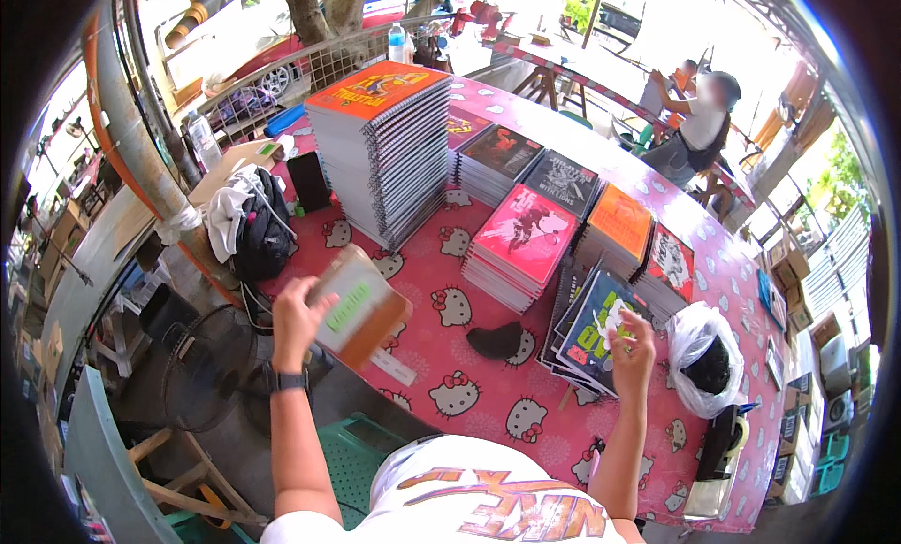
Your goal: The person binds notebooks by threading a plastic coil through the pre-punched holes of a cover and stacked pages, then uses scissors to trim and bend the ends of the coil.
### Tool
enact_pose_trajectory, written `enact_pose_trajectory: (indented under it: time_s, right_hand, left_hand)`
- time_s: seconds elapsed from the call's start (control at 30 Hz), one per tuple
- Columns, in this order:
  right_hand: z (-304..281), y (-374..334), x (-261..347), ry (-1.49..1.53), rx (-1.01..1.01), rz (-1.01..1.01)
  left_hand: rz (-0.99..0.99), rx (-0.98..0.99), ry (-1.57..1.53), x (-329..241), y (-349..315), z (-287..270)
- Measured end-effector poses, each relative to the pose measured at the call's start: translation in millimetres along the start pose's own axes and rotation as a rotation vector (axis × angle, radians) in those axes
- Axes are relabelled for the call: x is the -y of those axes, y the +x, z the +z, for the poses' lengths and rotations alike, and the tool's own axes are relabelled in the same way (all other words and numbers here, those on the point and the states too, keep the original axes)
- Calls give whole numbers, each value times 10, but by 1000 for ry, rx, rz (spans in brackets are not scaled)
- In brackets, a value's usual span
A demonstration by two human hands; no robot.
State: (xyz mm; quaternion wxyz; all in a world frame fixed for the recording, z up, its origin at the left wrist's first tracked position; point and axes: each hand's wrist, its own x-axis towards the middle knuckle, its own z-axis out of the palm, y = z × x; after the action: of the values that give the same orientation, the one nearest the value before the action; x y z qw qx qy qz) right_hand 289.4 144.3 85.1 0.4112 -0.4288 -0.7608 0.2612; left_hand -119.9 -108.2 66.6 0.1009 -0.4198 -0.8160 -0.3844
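My left hand (298, 323) grips the left edge of a small brown box (385, 330) with a green label, tilted at the near edge of the table. My right hand (633, 356) is loosely curled with fingers apart, over the right side of a fanned pile of dark spiral notebooks (593, 321); whether it touches them I cannot tell. A tall stack of spiral notebooks (380, 154) with an orange top cover stands beyond the box. Between my hands lie a small black cloth-like item (496, 340) and, nearer the left, a white paper strip (394, 367).
Shorter notebook stacks, including a pink one (524, 232) and an orange one (617, 220), stand mid-table. A white plastic bag (706, 361) and a tape dispenser (725, 455) sit at the right. A black bag (261, 234) lies left. Another person (704, 122) sits beyond the table.
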Motion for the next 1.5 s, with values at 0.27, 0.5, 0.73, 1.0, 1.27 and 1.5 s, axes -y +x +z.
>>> enact_pose_trajectory:
  time_s: [0.27, 0.5, 0.73, 1.0, 1.27, 1.5]
  right_hand:
    - [-1, -167, 355, -12, 140, -147]
    - [50, -520, 284, 62, 114, -109]
    - [24, -831, 172, 66, 652, -442]
    - [-92, -733, 320, -25, 722, -406]
    - [46, -999, 227, 85, 426, -122]
    - [92, -1000, 363, 91, 449, -100]
  left_hand:
    - [-28, -116, 282, 1113, 806, 385]
    - [20, -251, 565, 1036, 758, 740]
    - [494, 220, -427, -998, -317, 1589]
    - [410, 344, -161, -1155, -786, 1951]
    - [10, -546, -40, 297, 519, 442]
    - [51, -232, 109, 1407, 1269, 253]
